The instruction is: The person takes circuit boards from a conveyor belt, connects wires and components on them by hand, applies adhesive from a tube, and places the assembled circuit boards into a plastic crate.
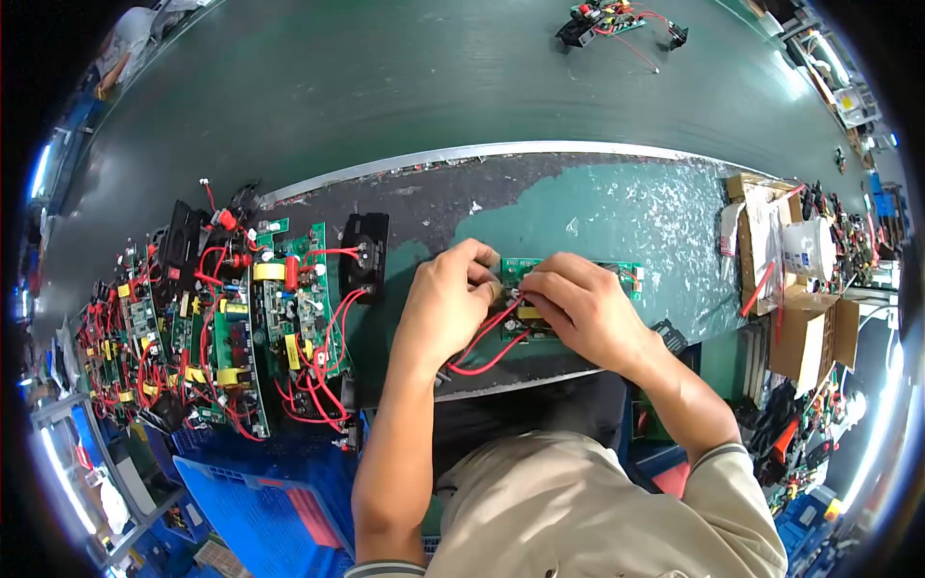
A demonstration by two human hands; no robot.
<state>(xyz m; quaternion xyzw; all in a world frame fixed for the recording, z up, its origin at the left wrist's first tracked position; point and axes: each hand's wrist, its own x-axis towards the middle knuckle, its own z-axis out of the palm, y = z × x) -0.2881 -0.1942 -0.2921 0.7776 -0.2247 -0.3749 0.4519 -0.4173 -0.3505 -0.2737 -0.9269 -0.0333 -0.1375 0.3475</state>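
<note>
A green circuit board (pixel 626 274) lies on the bench in front of me, partly covered by my hands. My left hand (pixel 447 301) is closed at the board's left end, fingertips together; what they hold is hidden. My right hand (pixel 590 310) reaches over the board, thumb and fingers pinched on the end of a red wire (pixel 479 370). This wire loops below the hands, between them and the bench's front edge. A yellow component (pixel 528 313) shows on the board beneath my right fingers.
Many circuit boards (pixel 236 332) with red wires stand packed at the left. Beside them is a black panel (pixel 365 252). Another wired assembly (pixel 607 21) sits on the green surface beyond the metal rail (pixel 540 147). Cardboard boxes (pixel 807 332) are at right; a blue crate (pixel 255 506) is lower left.
</note>
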